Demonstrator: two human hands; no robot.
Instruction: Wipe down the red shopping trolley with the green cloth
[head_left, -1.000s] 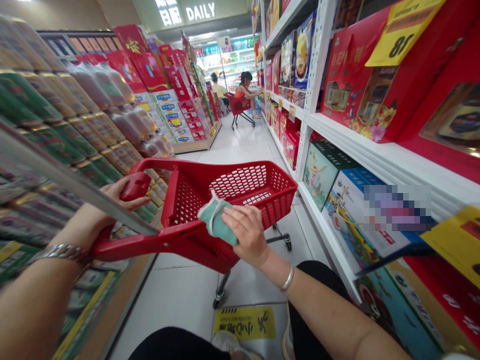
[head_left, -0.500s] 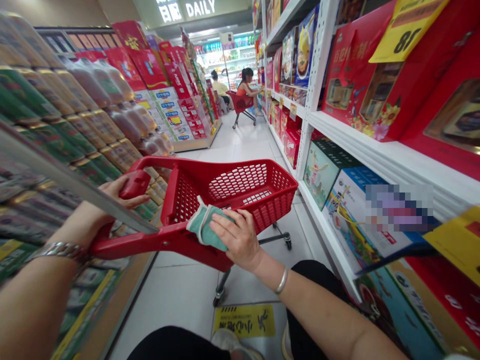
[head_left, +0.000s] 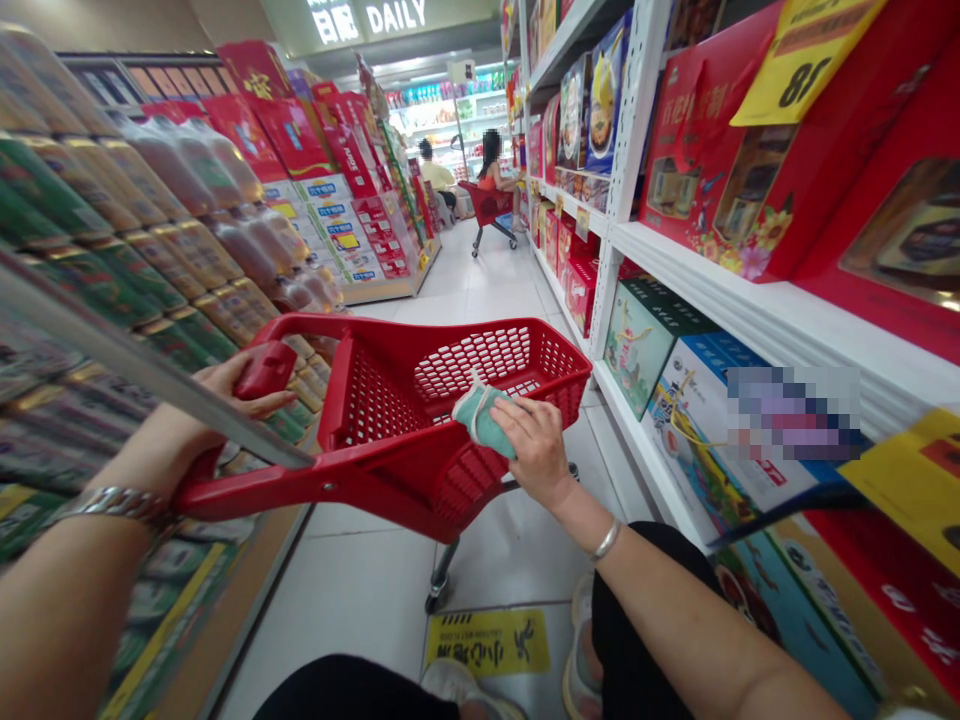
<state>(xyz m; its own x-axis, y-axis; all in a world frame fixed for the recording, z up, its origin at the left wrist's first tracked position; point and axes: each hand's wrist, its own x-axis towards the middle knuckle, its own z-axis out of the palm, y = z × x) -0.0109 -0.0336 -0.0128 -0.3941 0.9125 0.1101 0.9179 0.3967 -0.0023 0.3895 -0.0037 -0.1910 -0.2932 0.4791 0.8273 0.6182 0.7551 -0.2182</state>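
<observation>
My left hand (head_left: 238,392) grips the red handle (head_left: 264,370) at the end of a long pull bar on a red plastic wheeled shopping basket (head_left: 465,335). My right hand (head_left: 536,450) presses a folded teal cloth (head_left: 480,420) against the basket's right side wall, near its upper rim. The cloth has a pale edge and sticks out past my fingers toward the basket's interior. The mesh basket holds nothing that I can see. A silver bracelet circles each of my wrists.
Shelves of cans and bottles (head_left: 120,230) crowd the left, and white shelving with red gift boxes (head_left: 780,150) lines the right. A yellow floor sticker (head_left: 487,643) lies by my shoes. Farther down the tiled aisle, a person (head_left: 491,165) stands at another red basket.
My right hand and the cloth have slid rightward along the basket wall. My left hand stays on the handle. The person down the aisle has turned away and moved slightly farther off.
</observation>
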